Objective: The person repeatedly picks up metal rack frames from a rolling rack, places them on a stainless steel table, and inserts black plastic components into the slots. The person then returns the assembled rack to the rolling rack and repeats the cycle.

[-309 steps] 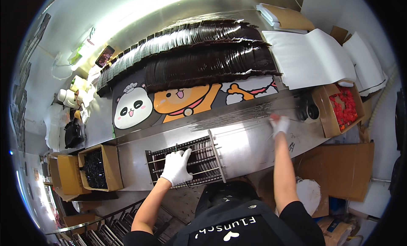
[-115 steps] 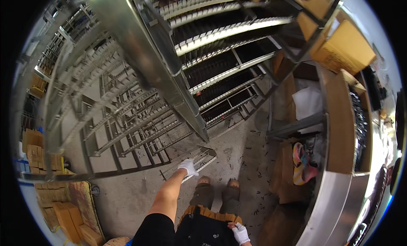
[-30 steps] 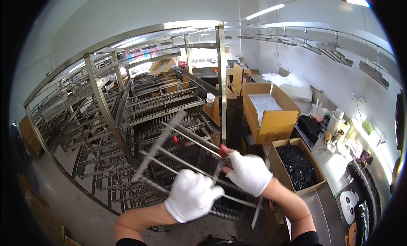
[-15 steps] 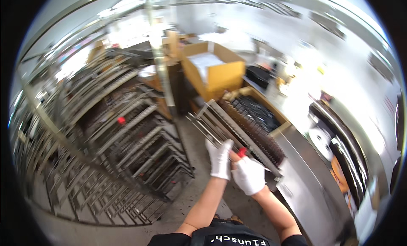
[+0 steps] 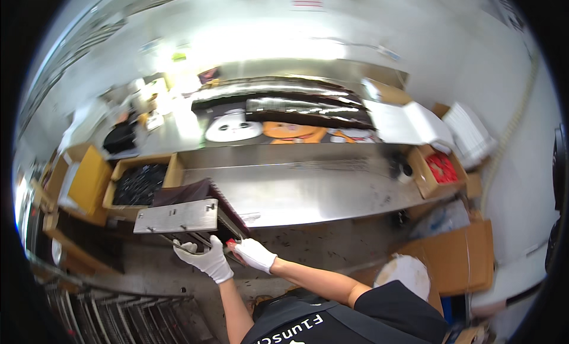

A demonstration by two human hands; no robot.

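Both hands wear white gloves and hold a metal frame (image 5: pixel 175 216) at the bench's front left. A flat silvery end plate faces up, and a row of dark brown, thin-edged pieces (image 5: pixel 188 192) runs along its far side. My left hand (image 5: pixel 204 261) grips the near underside of the frame, its fingertips partly behind the metal. My right hand (image 5: pixel 255 254) is closed at the frame's near right corner, next to a small red piece (image 5: pixel 230 244). Whether that red piece is fixed to the frame, I cannot tell.
The steel bench (image 5: pixel 296 196) bears a box of black pieces (image 5: pixel 141 184), a cardboard box (image 5: pixel 86 178), a box of red pieces (image 5: pixel 441 167) and shiny dark rolls (image 5: pixel 308 112). Slatted racks (image 5: pixel 118 320) stand lower left. A large carton (image 5: pixel 453 258) lies right.
My view has swung right, from the tall racks to the bench. Both hands still hold the frame, which has turned so that its end plate shows.
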